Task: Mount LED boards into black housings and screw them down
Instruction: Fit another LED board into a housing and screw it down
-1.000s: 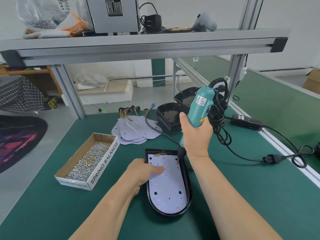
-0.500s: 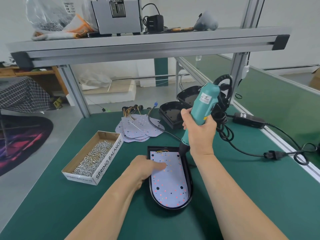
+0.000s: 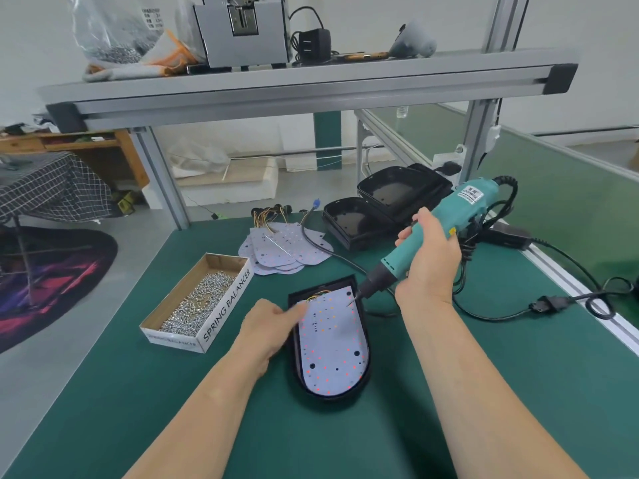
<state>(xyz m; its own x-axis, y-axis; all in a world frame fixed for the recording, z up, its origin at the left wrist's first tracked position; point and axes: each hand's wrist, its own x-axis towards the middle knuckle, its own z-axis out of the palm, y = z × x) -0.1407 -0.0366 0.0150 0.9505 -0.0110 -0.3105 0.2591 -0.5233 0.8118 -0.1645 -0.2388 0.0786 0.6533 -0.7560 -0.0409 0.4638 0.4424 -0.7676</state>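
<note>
View from the head, looking down a green bench. The right hand [image 3: 428, 257] is wrapped tight round a teal electric screwdriver [image 3: 446, 223], which slants down and to the left from the fist. Its bit ends at, or just above, the top right corner of an LED board [image 3: 332, 344], right by a dark hole there; contact is too fine to tell.

The board lies flat inside a black housing [image 3: 332, 397], directly under the bit and between the two forearms. The left hand [image 3: 266, 326] rests against the housing's left rim, with a finger reaching onto the board's top left corner as if to steady it. The fingertip is blurred, so I cannot tell whether it pinches a screw or only presses.

Progress, as a judgement: this board looks seated, with its wires tucked at the top edge. The holes that show appear dark and unfilled, so screwing down seems to be only beginning.

Much seems left. Beyond the left hand lies a fanned pile of spare boards [image 3: 283, 250] with wires attached. Beyond the right hand's knuckles sit stacked empty housings [image 3: 359, 223]. Left of the left hand, within easy reach, a cardboard box [image 3: 197, 299] is full of screws.
</note>
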